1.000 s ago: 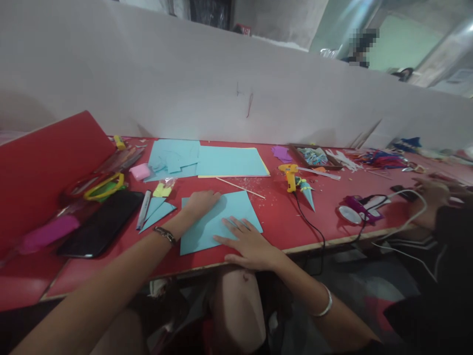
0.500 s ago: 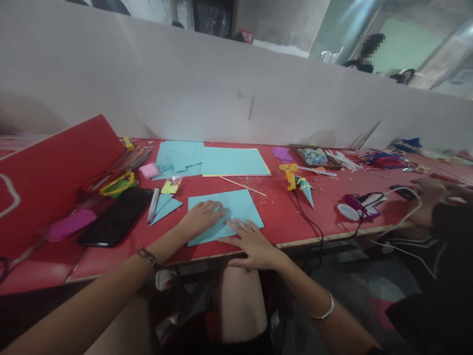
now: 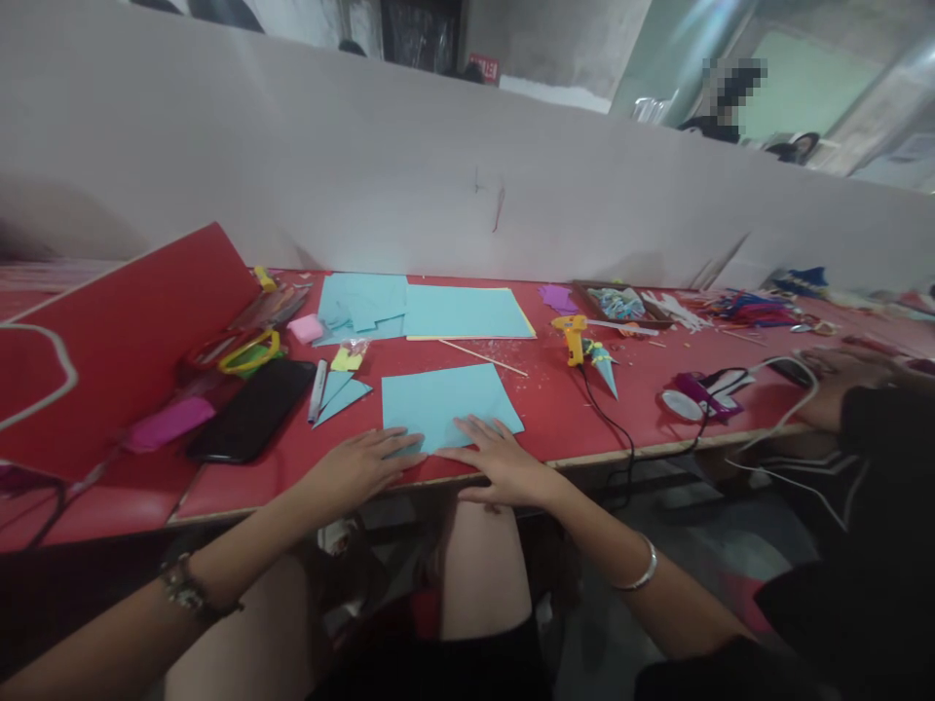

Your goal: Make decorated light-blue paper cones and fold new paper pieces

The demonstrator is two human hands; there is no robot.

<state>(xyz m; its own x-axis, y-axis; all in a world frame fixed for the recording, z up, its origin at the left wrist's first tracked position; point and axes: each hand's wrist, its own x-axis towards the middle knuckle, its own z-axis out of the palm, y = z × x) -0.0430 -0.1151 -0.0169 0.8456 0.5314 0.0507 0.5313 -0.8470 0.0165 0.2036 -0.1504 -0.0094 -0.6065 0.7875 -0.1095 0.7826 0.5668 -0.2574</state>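
Observation:
A light blue sheet of paper point(image 3: 445, 394) lies flat near the front edge of the red table. My left hand point(image 3: 369, 467) rests on the sheet's lower left corner, its fingers stretched out. Across the lower right part spreads my right hand point(image 3: 504, 462), fingers apart and palm down. Left of the sheet are cut blue paper triangles point(image 3: 343, 397) and a marker pen point(image 3: 317, 391). Behind it lies a thin wooden stick point(image 3: 482, 357). A larger stack of blue paper point(image 3: 467, 312) is farther back.
To the right stand a yellow glue gun point(image 3: 574, 338) with a trailing cord and a small blue paper cone point(image 3: 603, 370). A black phone point(image 3: 252, 411) lies at left. A tray point(image 3: 620, 304) sits by the white partition point(image 3: 409, 175). Another person's hand point(image 3: 840, 385) is far right.
My left hand has slid from the sheet's middle down to its lower left corner. My right hand stays spread on the lower right part. The view has shifted slightly.

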